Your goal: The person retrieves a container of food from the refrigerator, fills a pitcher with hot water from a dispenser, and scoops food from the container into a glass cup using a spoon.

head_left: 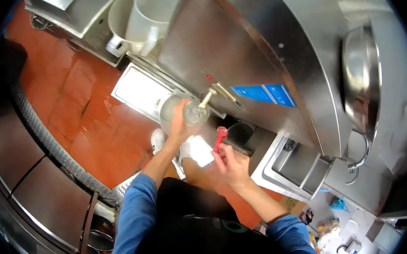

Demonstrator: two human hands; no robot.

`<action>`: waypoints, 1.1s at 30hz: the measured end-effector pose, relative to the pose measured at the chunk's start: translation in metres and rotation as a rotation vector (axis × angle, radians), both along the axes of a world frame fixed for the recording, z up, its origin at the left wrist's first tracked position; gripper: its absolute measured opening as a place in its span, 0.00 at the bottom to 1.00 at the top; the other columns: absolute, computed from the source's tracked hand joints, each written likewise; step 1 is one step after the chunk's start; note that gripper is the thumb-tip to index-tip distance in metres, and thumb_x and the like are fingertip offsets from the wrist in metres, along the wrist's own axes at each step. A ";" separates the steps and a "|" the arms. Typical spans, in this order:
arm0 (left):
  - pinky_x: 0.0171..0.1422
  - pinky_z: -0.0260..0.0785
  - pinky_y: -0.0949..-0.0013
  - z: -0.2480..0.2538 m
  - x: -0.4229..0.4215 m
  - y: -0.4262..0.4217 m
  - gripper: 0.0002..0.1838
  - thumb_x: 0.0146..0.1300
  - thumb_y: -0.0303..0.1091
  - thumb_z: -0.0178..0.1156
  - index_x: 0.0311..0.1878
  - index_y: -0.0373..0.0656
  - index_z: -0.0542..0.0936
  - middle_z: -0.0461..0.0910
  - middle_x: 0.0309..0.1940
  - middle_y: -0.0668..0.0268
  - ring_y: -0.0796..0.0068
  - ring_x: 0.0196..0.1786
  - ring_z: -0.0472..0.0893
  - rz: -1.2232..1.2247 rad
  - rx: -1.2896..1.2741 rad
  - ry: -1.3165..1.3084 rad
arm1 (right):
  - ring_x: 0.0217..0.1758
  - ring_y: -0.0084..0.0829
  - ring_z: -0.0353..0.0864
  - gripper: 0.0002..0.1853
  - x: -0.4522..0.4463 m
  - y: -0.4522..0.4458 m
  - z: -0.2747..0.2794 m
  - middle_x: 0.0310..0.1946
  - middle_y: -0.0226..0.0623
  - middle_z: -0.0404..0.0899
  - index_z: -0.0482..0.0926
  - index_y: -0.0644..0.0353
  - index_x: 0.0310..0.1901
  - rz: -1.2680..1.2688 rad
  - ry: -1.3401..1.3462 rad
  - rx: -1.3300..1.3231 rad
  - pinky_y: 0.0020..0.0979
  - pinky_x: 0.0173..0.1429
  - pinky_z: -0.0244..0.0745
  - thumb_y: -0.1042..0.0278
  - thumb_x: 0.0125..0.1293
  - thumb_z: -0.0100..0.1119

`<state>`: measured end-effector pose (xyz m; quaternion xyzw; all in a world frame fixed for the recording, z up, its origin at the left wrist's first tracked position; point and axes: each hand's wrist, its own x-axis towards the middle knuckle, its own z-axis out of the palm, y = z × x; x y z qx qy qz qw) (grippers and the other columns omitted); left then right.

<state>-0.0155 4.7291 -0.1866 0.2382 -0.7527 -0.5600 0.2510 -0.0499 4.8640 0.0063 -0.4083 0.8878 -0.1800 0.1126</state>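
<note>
My left hand (178, 128) is wrapped round a clear cup (195, 114), which it holds by the side close under a pale spout (207, 98) on the steel cabinet's front. Whether liquid runs into the cup I cannot tell. Just below the cup, partly hidden by my hand, is a round whitish container (166, 111). In my right hand (234, 166), a red spoon-like tool (220, 137) is pinched by its handle, its rounded, partly see-through end pointing away from me. The tool and the cup are apart.
Blue labels (263, 95) mark the steel cabinet (225, 39). A white pitcher (150, 23) stands inside a larger tub at upper left. To the right are a sink (297, 169), a curved tap (359, 162) and a large steel bowl (362, 76). The red floor (82, 108) looks wet.
</note>
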 end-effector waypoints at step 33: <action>0.62 0.67 0.63 0.206 0.198 -0.010 0.47 0.38 0.37 0.77 0.62 0.37 0.62 0.73 0.54 0.56 0.64 0.56 0.75 0.443 0.162 -0.230 | 0.42 0.25 0.79 0.09 0.013 -0.018 -0.091 0.46 0.36 0.82 0.76 0.53 0.42 -1.093 -1.618 -0.747 0.27 0.43 0.74 0.71 0.61 0.64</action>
